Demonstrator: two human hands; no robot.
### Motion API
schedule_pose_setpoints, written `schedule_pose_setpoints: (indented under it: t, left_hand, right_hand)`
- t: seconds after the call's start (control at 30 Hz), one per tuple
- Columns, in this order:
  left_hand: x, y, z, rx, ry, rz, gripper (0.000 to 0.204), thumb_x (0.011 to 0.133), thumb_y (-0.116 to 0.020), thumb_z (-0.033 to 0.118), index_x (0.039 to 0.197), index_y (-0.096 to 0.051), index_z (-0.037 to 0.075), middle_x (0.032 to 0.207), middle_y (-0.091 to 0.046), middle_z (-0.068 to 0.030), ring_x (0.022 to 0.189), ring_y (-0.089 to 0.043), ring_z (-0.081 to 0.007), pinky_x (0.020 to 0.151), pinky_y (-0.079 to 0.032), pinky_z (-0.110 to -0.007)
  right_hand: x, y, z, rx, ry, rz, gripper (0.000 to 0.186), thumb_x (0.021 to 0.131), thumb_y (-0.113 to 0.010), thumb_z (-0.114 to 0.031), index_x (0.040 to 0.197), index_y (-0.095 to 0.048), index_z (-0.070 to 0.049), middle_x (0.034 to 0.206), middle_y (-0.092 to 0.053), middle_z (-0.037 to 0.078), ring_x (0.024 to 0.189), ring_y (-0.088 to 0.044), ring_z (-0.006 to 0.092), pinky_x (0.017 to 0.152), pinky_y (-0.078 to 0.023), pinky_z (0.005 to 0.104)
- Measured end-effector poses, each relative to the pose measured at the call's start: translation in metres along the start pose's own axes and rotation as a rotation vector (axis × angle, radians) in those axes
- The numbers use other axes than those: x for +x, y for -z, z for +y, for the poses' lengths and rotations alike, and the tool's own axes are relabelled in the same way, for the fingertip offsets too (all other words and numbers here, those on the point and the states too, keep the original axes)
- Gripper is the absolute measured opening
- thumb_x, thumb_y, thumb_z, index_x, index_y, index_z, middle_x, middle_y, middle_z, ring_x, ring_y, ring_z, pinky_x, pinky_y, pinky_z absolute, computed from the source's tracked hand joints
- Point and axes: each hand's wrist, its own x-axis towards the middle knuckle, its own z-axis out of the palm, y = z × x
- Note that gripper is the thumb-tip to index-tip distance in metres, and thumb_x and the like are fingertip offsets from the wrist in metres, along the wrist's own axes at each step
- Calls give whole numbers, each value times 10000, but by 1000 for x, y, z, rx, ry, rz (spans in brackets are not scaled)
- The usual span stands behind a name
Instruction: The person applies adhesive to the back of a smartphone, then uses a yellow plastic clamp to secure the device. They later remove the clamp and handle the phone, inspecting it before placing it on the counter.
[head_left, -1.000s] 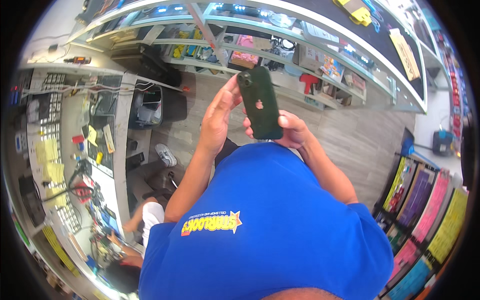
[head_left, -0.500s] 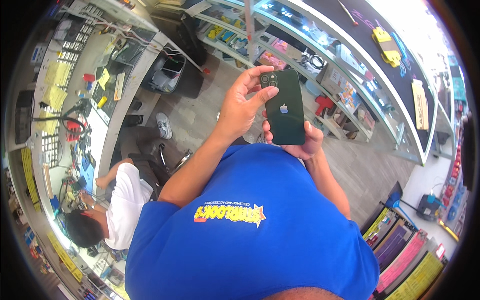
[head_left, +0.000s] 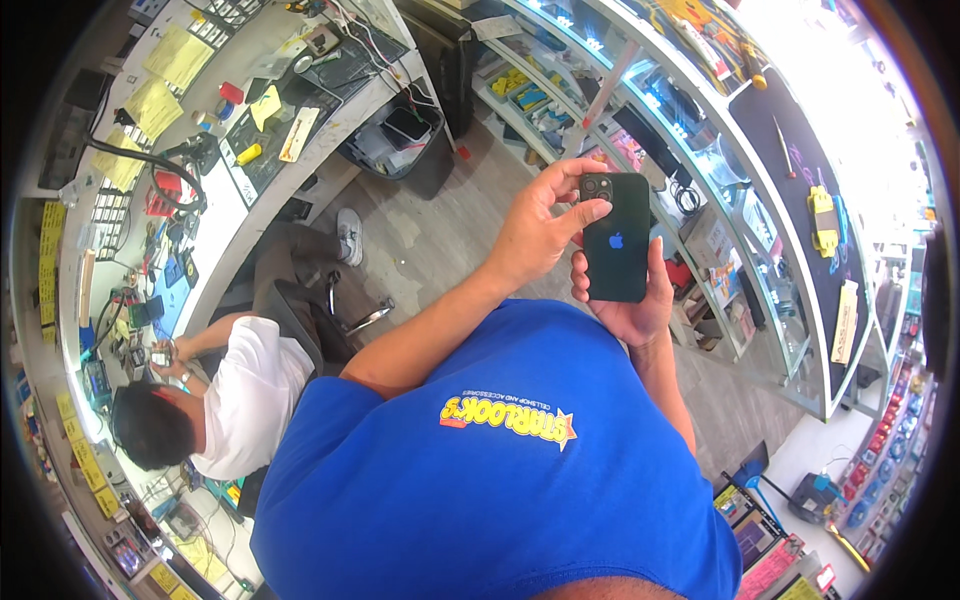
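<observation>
A dark green smartphone (head_left: 616, 262) is held in both hands in front of my chest, its back side facing up. My left hand (head_left: 540, 232) pinches the upper left corner, with the thumb lying beside the camera lenses. My right hand (head_left: 640, 318) wraps around the lower end, fingers on the left edge and thumb on the right edge. The phone's screen side is turned away and hidden.
On the left, a person in a white shirt (head_left: 255, 395) sits at a cluttered workbench (head_left: 225, 260). A black bin (head_left: 432, 170) stands beyond that bench. A glass display counter (head_left: 690, 110) curves along the right, with tools lying on its dark top.
My view has shifted, so the phone and both hands now appear farther right and slightly lower. Both hands keep their hold. The seated person's hands have moved closer together around a small object.
</observation>
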Motion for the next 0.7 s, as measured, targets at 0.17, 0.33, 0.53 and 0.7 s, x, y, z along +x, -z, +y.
schedule_pose_setpoints:
  t: [0.17,0.33,0.53,0.7]
  left_hand:
    - [11,27,-9,-127,-1,-86,889,1023,-539,662,1642,-249,95,1554,-486,-122,1359,-532,-221,1173,-400,-418]
    - [25,20,-18,-423,224,-70,1020,932,-413,843,1622,-283,104,1528,-508,-145,1422,-489,-290,1204,-381,-464]
    - [41,-30,-40,-632,459,-153,1009,880,-408,897,1513,-456,112,1361,-613,-109,1378,-531,-296,1201,-387,-477]
    - [28,-120,-54,-540,577,-307,1129,794,-429,956,1532,-445,101,1400,-596,-114,1397,-520,-313,1192,-412,-485]
  right_hand:
    - [27,3,7,-613,134,228,730,1027,-582,-553,1476,-520,19,1193,-626,88,1094,-595,192,946,-469,336]
    - [37,-37,9,-1517,297,622,844,886,-820,-353,1562,-442,-18,1301,-562,197,1250,-540,350,1093,-446,441]
    - [-11,-26,11,-1598,386,890,958,799,-869,-298,1586,-388,-43,1347,-519,219,1271,-507,402,1084,-457,486]
    - [-92,-8,-1,-1501,492,1101,885,778,-877,-275,1522,-448,-58,1305,-548,204,1230,-547,396,1048,-474,492]
